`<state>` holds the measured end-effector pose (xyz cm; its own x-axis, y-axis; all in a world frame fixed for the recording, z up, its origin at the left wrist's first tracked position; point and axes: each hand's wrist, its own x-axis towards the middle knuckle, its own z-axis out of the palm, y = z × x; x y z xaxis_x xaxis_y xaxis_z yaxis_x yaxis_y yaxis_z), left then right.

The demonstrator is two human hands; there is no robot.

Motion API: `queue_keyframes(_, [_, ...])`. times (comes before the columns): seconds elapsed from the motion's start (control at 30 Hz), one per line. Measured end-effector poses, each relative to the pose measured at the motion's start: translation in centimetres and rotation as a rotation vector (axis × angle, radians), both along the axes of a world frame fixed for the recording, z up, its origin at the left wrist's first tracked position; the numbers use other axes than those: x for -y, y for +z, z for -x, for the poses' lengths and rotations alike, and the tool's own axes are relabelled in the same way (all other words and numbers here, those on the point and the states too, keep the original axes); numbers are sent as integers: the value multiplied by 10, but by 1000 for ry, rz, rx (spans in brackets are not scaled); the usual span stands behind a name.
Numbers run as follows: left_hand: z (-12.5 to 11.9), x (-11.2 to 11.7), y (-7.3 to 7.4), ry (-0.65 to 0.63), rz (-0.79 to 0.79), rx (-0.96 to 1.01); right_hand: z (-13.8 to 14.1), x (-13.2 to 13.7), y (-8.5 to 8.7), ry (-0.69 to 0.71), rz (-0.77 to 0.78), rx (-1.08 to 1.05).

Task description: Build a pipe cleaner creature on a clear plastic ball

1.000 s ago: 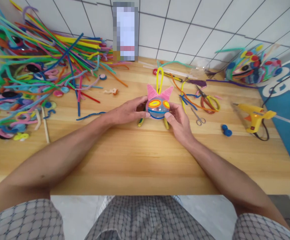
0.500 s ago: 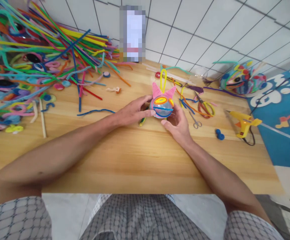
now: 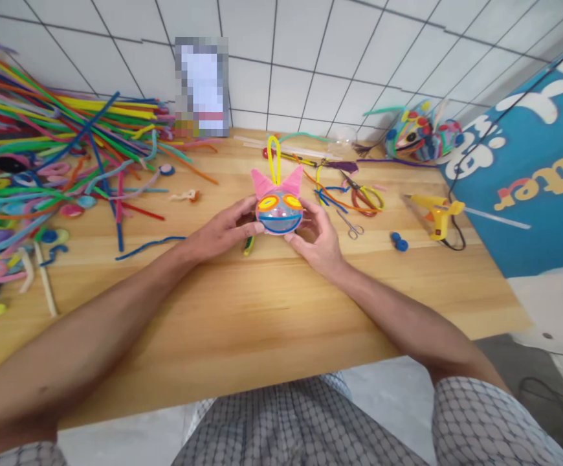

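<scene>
Between my two hands is a clear round ornament (image 3: 279, 223) trimmed with pipe cleaners. It has pink pointed ears, orange and yellow ring eyes, a blue mouth line and a yellow loop on top. My left hand (image 3: 228, 228) grips its left side, thumb at the front edge. On the opposite side, the fingers and thumb of my right hand (image 3: 316, 238) curve round it. A green and yellow tool (image 3: 248, 245) lies partly hidden beneath my left hand. Small metal scissors (image 3: 353, 228) and larger scissors with red and yellow handles (image 3: 366, 199) lie right of my right hand.
Pipe cleaners (image 3: 87, 129) are heaped at the left. A yellow glue gun (image 3: 437, 215) and dark blue pieces (image 3: 398, 242) lie at the right. Behind them sits a decorated colourful craft (image 3: 410, 137). A pixelated phone-like screen (image 3: 202, 87) leans against the tiled wall.
The ornament has turned so its face with both eyes points toward me. My view has swung right, shifting everything leftward in the picture. Both hands still hold the ornament.
</scene>
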<state>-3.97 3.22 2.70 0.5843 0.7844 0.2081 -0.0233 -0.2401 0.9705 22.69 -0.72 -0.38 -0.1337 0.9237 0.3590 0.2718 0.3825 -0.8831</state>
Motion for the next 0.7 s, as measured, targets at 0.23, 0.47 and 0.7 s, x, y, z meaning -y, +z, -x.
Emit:
queue_keyframes(0.23, [0,-1,-4,15,-18,7,2,0,4,11,62,-34])
queue_keyframes(0.47, [0,-2,-7,-11,-51,-1,0,-1,12,50,145,-249])
queue_keyframes(0.7, [0,0,-8,4,-88,-55,-3,-8,6,18,184,-292])
